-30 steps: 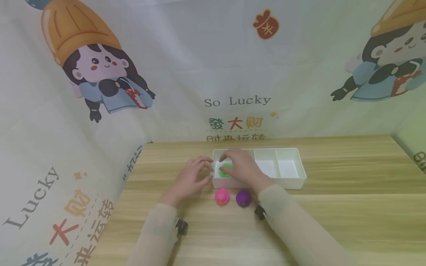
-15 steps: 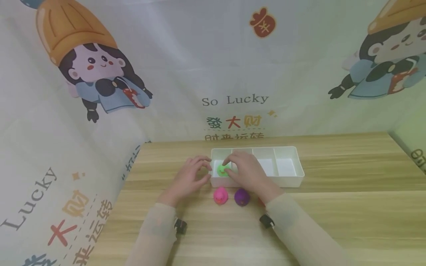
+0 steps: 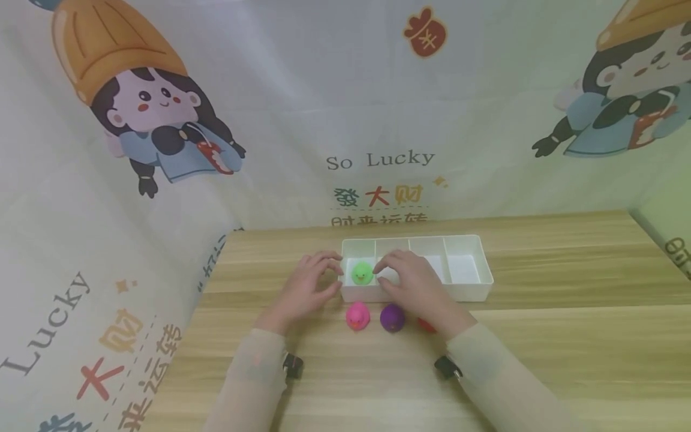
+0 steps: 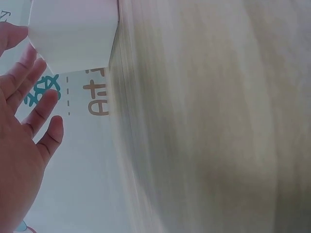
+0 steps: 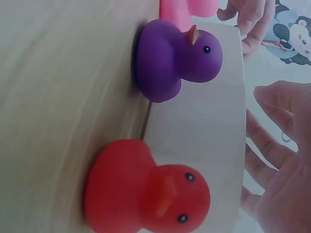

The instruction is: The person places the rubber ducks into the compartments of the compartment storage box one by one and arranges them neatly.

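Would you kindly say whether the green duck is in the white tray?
In: the head view shows the green duck inside the leftmost compartment of the white tray.

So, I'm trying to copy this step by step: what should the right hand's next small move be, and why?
I'd probably draw the right hand back and lower it toward the purple duck. Its fingers hold nothing, the green duck already sits in the leftmost compartment of the tray, and the purple duck stands on the table just in front.
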`<state>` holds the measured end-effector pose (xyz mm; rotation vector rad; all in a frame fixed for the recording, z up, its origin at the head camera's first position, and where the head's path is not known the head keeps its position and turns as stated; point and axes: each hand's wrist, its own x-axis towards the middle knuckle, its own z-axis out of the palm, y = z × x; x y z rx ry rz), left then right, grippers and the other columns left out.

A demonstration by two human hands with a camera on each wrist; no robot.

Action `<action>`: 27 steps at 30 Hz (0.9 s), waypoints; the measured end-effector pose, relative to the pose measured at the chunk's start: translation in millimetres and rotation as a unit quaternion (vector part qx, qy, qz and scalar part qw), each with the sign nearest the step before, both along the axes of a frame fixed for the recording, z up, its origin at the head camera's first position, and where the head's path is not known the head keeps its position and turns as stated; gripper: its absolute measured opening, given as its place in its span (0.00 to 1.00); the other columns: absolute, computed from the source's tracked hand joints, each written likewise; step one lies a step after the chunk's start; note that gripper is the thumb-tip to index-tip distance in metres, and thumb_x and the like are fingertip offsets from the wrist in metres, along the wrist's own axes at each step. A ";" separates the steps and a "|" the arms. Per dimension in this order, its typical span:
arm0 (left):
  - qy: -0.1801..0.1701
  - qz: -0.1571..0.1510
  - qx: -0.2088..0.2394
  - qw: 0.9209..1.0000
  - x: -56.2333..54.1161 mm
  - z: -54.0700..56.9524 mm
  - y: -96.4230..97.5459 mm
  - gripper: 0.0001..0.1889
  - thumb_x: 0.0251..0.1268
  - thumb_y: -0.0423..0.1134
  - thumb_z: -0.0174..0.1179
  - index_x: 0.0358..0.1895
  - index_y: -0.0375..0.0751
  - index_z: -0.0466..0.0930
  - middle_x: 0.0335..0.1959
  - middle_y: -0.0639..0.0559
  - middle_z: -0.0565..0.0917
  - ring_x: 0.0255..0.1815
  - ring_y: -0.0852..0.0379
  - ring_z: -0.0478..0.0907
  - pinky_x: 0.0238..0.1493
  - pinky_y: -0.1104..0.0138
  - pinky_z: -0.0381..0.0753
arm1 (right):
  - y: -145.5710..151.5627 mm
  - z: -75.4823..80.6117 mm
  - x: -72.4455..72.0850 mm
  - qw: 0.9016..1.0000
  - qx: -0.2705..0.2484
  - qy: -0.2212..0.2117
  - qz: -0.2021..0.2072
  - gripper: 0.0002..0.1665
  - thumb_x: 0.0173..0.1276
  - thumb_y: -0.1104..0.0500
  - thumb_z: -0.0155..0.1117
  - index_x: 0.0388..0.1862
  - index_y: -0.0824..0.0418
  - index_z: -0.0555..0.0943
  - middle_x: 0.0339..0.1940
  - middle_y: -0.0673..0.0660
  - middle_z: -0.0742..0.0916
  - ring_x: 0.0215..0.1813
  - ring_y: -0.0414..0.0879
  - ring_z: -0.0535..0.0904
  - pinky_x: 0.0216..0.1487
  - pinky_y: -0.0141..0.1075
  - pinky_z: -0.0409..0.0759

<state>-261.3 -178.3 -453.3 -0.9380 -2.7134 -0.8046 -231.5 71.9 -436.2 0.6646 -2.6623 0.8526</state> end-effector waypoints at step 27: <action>-0.007 0.003 0.005 1.000 2.7 0.8 1.6 0.10 0.55 0.46 0.57 0.41 0.55 0.71 0.58 0.59 0.65 0.55 0.59 0.57 0.55 0.57 0.59 | 29.3 6.5 23.3 0.999 -0.029 0.024 0.035 0.10 0.52 0.59 0.63 0.35 0.50 0.77 0.39 0.43 0.77 0.46 0.40 0.70 0.49 0.36 0.68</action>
